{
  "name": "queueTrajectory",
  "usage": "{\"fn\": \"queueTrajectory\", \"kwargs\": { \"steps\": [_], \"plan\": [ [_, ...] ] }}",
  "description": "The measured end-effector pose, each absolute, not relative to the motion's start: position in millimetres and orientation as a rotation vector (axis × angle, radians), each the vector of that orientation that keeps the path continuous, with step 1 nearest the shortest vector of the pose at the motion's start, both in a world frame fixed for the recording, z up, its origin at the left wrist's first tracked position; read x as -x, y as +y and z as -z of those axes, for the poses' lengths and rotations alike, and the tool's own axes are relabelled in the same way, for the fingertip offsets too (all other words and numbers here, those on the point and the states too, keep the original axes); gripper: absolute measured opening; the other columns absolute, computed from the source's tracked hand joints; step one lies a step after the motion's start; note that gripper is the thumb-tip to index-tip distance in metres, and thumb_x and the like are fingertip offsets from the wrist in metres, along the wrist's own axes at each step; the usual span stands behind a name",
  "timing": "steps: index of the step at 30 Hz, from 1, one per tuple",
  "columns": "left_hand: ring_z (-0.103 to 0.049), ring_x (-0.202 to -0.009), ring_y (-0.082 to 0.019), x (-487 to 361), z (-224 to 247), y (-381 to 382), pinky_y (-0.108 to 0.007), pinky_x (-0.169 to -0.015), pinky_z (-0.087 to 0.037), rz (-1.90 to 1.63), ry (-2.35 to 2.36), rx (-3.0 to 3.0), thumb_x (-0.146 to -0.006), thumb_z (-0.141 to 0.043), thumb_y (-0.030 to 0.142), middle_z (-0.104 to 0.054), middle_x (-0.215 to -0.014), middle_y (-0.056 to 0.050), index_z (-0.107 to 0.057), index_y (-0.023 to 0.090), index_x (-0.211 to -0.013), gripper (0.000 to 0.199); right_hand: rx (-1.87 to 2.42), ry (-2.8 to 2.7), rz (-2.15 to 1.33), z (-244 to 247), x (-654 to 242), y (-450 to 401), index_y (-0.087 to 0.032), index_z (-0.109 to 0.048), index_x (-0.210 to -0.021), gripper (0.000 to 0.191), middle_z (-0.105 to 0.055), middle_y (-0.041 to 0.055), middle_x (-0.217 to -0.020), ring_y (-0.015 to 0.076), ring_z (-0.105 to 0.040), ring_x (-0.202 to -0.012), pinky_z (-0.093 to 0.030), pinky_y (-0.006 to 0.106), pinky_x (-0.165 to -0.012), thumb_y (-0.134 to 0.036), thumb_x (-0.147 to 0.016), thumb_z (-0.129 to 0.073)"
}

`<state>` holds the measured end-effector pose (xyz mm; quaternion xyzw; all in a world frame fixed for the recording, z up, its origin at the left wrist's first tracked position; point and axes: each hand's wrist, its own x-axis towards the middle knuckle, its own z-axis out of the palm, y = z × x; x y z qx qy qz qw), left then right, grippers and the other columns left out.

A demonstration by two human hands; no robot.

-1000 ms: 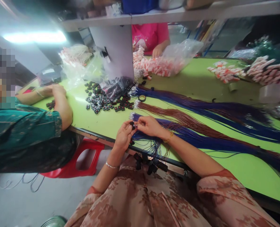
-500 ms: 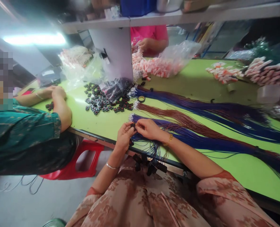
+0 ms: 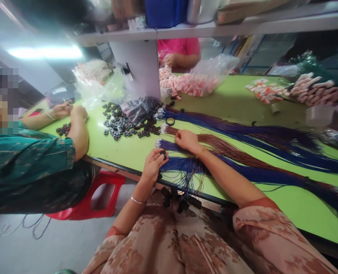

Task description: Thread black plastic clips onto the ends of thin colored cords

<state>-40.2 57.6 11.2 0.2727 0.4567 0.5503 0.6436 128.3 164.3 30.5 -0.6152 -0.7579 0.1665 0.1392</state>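
Note:
My left hand (image 3: 152,164) is closed round a small black plastic connector (image 3: 163,153) near the table's front edge. My right hand (image 3: 187,140) reaches over the blue wires, its fingertips pinched at the bundle of brown wires (image 3: 217,145) close to the silvery terminal ends. How many strands sit between those fingers I cannot tell. Just below lies a bundle of dark blue wires (image 3: 169,145) with metal-tipped ends. Several black connectors with wires (image 3: 183,201) hang over the edge in front of my lap.
Loose black connectors (image 3: 119,123) lie in a pile at left, beside a clear bag. A tape roll (image 3: 170,121) sits by more blue wires (image 3: 214,123). A co-worker's hands (image 3: 79,112) are at far left. Opposite, another person in pink (image 3: 183,49) sits behind pale pink pieces (image 3: 186,84).
My right hand has left the connector and moved up and right to the brown wires. My left hand stays near the edge with the connector, now more exposed.

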Motion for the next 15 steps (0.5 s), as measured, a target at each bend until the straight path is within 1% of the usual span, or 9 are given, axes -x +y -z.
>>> {"fn": "queueTrajectory", "kwargs": {
  "steps": [2, 4, 7, 9, 11, 13, 15],
  "plan": [
    [-0.067, -0.081, -0.015, 42, -9, 58, -0.041, -0.093, -0.052, -1.249, 1.034, -0.611, -0.066, -0.081, 0.025, -0.070, -0.094, -0.006, -0.060, 0.016, -0.097, 0.038, 1.891, -2.238, -0.440, -25, -126, 173, -0.015, -0.068, -0.090, 0.020, -0.070, 0.0169, -0.095, 0.0250, -0.064, -0.083, -0.040, 0.031, -0.070, -0.026, -0.087, -0.052],
    [-0.067, -0.081, -0.015, 44, -6, 59, -0.041, -0.094, -0.051, -1.243, 1.022, -0.602, -0.067, -0.081, 0.025, -0.070, -0.094, -0.006, -0.061, 0.016, -0.097, 0.038, 1.896, -2.286, -0.406, -22, -123, 175, -0.012, -0.068, -0.092, 0.023, -0.069, 0.0205, -0.097, 0.0274, -0.065, -0.085, -0.041, 0.032, -0.071, -0.025, -0.088, -0.049],
    [-0.068, -0.082, -0.015, 47, -5, 58, -0.041, -0.093, -0.052, -1.239, 1.007, -0.589, -0.066, -0.081, 0.025, -0.070, -0.094, -0.006, -0.061, 0.016, -0.098, 0.039, 1.826, -2.311, -0.403, -22, -121, 175, -0.011, -0.066, -0.096, 0.024, -0.069, 0.0211, -0.097, 0.0268, -0.064, -0.082, -0.041, 0.032, -0.070, -0.025, -0.089, -0.048],
    [-0.068, -0.082, -0.015, 48, -4, 58, -0.040, -0.092, -0.052, -1.238, 1.000, -0.587, -0.066, -0.082, 0.026, -0.071, -0.094, -0.006, -0.061, 0.016, -0.098, 0.039, 1.740, -2.270, -0.468, -22, -122, 176, -0.013, -0.065, -0.096, 0.021, -0.070, 0.0170, -0.094, 0.0233, -0.061, -0.077, -0.040, 0.030, -0.069, -0.024, -0.087, -0.048],
    [-0.068, -0.082, -0.015, 48, -4, 57, -0.039, -0.092, -0.052, -1.234, 0.994, -0.587, -0.065, -0.082, 0.026, -0.071, -0.094, -0.006, -0.061, 0.016, -0.098, 0.040, 1.594, -2.204, -0.574, -23, -120, 178, -0.015, -0.064, -0.090, 0.017, -0.070, 0.0108, -0.087, 0.0188, -0.057, -0.071, -0.039, 0.028, -0.067, -0.021, -0.084, -0.050],
    [-0.068, -0.082, -0.015, 48, -5, 57, -0.038, -0.092, -0.052, -1.232, 0.990, -0.587, -0.065, -0.082, 0.025, -0.071, -0.094, -0.006, -0.061, 0.016, -0.098, 0.040, 1.415, -2.121, -0.705, -24, -117, 177, -0.015, -0.063, -0.083, 0.013, -0.068, 0.0054, -0.080, 0.0149, -0.053, -0.066, -0.038, 0.025, -0.065, -0.020, -0.080, -0.051],
    [-0.068, -0.082, -0.015, 47, -5, 57, -0.039, -0.093, -0.052, -1.231, 0.984, -0.584, -0.066, -0.082, 0.025, -0.071, -0.094, -0.006, -0.061, 0.015, -0.098, 0.040, 1.251, -2.038, -0.845, -27, -113, 174, -0.014, -0.062, -0.080, 0.013, -0.065, 0.0021, -0.074, 0.0121, -0.050, -0.064, -0.037, 0.023, -0.062, -0.022, -0.077, -0.052]
  ]
}}
